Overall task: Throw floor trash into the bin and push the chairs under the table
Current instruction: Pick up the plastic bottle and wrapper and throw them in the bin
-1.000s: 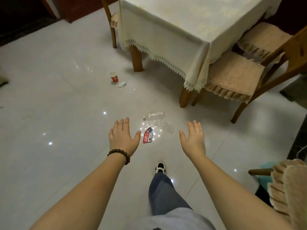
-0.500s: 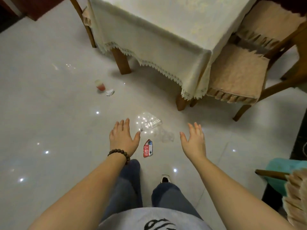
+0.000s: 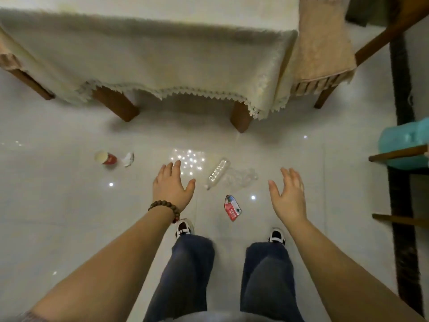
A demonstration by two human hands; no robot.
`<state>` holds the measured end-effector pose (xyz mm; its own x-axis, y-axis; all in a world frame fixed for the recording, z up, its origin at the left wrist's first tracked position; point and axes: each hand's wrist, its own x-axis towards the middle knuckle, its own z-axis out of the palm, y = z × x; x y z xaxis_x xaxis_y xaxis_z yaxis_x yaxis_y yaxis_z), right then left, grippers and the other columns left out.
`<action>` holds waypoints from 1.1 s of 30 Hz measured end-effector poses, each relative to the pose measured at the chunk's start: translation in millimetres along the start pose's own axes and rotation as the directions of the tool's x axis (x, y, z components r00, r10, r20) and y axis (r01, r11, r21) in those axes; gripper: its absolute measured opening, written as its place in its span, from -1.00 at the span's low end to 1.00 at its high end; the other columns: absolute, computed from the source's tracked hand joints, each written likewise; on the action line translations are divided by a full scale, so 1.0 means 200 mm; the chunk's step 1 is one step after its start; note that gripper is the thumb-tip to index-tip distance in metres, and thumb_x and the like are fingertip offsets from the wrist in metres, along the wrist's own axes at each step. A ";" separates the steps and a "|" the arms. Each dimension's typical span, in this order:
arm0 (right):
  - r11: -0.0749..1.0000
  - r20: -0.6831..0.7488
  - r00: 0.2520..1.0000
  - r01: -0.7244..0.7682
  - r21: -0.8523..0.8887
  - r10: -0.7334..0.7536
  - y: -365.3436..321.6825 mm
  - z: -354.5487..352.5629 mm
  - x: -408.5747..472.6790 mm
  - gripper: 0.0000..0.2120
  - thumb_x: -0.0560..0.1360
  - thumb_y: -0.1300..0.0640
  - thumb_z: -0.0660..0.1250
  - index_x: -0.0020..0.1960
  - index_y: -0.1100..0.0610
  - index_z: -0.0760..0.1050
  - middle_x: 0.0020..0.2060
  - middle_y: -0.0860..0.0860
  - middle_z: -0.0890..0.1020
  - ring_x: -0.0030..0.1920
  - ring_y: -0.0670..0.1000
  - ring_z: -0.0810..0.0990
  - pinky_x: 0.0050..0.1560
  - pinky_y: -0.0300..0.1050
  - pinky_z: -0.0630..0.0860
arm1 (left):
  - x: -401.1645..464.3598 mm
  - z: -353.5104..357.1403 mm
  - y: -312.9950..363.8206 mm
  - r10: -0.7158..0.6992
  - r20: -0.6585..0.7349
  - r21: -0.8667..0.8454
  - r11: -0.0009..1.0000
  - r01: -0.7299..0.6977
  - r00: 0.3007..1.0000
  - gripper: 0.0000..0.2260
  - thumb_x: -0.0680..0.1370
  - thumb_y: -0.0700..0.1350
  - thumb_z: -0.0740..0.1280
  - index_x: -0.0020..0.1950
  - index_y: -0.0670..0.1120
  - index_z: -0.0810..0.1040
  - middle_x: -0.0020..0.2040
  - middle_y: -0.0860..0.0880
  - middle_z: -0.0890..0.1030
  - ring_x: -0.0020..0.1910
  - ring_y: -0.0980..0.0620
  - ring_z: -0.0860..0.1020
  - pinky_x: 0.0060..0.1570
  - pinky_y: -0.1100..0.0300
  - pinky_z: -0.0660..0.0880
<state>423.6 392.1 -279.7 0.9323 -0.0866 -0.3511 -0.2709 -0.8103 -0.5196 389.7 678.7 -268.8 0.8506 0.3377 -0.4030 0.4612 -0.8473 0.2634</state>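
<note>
Left hand (image 3: 173, 185) and right hand (image 3: 289, 196) spread wide, holding nothing, over floor, likely getting ready to grab trash. Clear bottle (image 3: 217, 171), crumpled plastic (image 3: 241, 176), red wrapper (image 3: 232, 208) lie between hands. Red cup (image 3: 105, 157), white scrap (image 3: 128, 159) farther left. Chair (image 3: 322, 49) sticks out beside table (image 3: 148, 56), not pushed in. Bin not seen.

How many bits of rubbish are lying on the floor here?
5: a red paper cup and white scrap at left, a clear bottle beside crumpled clear plastic, and a red wrapper nearest the feet. More may be hidden.
</note>
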 end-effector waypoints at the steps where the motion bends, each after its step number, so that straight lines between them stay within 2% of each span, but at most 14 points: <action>1: 0.999 -0.003 0.999 -0.035 0.003 0.035 -0.02 0.05 -0.03 -0.49 0.58 -0.03 0.18 0.47 0.10 0.19 0.50 0.11 0.17 0.51 0.08 0.04 0.48 0.06 0.09 | 0.05 -0.01 -0.06 0.026 0.018 0.018 0.999 -0.027 0.999 -0.37 0.54 0.16 0.20 0.51 -0.08 0.10 0.49 -0.13 0.22 0.47 -0.12 0.13 0.41 -0.07 0.14; 5: 0.992 0.020 0.992 -0.126 -0.001 0.126 -0.02 0.28 -0.12 -0.48 0.57 -0.03 0.20 0.47 0.11 0.20 0.50 0.11 0.19 0.51 0.09 0.06 0.47 0.05 0.10 | 0.18 0.06 -0.18 0.128 0.091 0.042 0.990 -0.132 0.988 -0.37 0.53 0.16 0.20 0.51 -0.09 0.11 0.48 -0.14 0.24 0.46 -0.13 0.17 0.39 -0.09 0.18; 8: 0.989 0.040 0.988 -0.150 -0.005 0.150 0.07 0.49 -0.12 -0.46 0.56 -0.04 0.22 0.47 0.12 0.21 0.49 0.13 0.22 0.50 0.11 0.10 0.46 0.08 0.14 | 0.25 0.25 -0.22 0.171 0.124 0.039 0.983 -0.177 0.977 -0.37 0.53 0.16 0.21 0.50 -0.09 0.12 0.47 -0.15 0.25 0.45 -0.12 0.18 0.38 -0.06 0.18; 14: 0.984 0.160 0.971 -0.173 -0.042 0.178 0.51 1.15 0.08 -0.39 0.53 -0.13 0.24 0.48 0.06 0.16 0.50 0.10 0.18 0.51 0.10 0.07 0.45 0.07 0.12 | 0.49 0.96 -0.34 0.144 0.136 -0.023 0.990 -0.142 0.980 -0.37 0.53 0.15 0.22 0.50 -0.10 0.14 0.47 -0.16 0.27 0.44 -0.14 0.21 0.39 -0.07 0.20; 21: 0.990 0.258 0.963 -0.045 -0.137 0.080 1.16 2.07 0.41 -0.28 0.46 -0.18 0.32 0.49 0.05 0.15 0.50 0.10 0.17 0.50 0.13 0.09 0.48 0.07 0.11 | 0.85 2.00 -0.54 0.154 0.178 -0.021 0.988 -0.153 0.972 -0.36 0.53 0.16 0.22 0.51 -0.10 0.12 0.48 -0.14 0.25 0.45 -0.13 0.17 0.40 -0.05 0.18; 26: 0.985 0.270 0.963 0.069 -0.158 -0.024 1.43 2.54 0.62 -0.12 0.37 -0.22 0.41 0.51 -0.04 0.02 0.52 0.05 0.10 0.50 0.09 0.06 0.46 0.04 0.11 | 1.17 2.48 -0.57 0.145 0.146 -0.028 0.989 -0.143 0.979 -0.30 0.50 0.17 0.27 0.50 -0.13 0.11 0.48 -0.14 0.22 0.46 -0.12 0.15 0.36 -0.06 0.18; 29: 0.963 0.227 0.973 0.106 -0.247 -0.049 1.51 2.69 0.69 -0.21 0.45 -0.11 0.37 0.52 -0.04 0.00 0.48 0.04 0.21 0.45 0.09 0.18 0.41 0.02 0.22 | 1.32 2.62 -0.56 0.141 0.100 -0.041 0.990 -0.138 0.985 -0.21 0.46 0.21 0.31 0.51 -0.15 0.06 0.49 -0.16 0.19 0.46 -0.13 0.13 0.37 -0.07 0.19; 31: 0.955 0.166 0.982 0.129 -0.266 -0.087 1.54 2.73 0.71 -0.34 0.51 0.08 0.32 0.51 -0.01 0.09 0.40 0.05 0.34 0.36 0.09 0.28 0.33 -0.02 0.30 | 1.39 2.67 -0.56 0.153 0.085 -0.057 0.987 -0.148 0.985 -0.16 0.44 0.21 0.35 0.51 -0.16 0.03 0.49 -0.16 0.20 0.45 -0.13 0.16 0.37 -0.06 0.21; 33: 0.971 0.130 0.985 0.138 -0.194 -0.114 1.54 2.72 0.72 -0.45 0.51 0.22 0.26 0.46 0.06 0.23 0.32 0.07 0.44 0.28 0.10 0.35 0.29 -0.04 0.33 | 1.44 2.71 -0.55 0.139 0.106 -0.057 0.989 -0.134 0.985 -0.13 0.42 0.20 0.38 0.51 -0.15 0.02 0.46 -0.17 0.24 0.42 -0.16 0.22 0.34 -0.07 0.26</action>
<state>345.2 445.8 -913.8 0.9180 0.0827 -0.3879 -0.0878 -0.9114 -0.4021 447.4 646.8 -888.2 0.8750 0.1710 -0.4529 0.3567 -0.8603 0.3642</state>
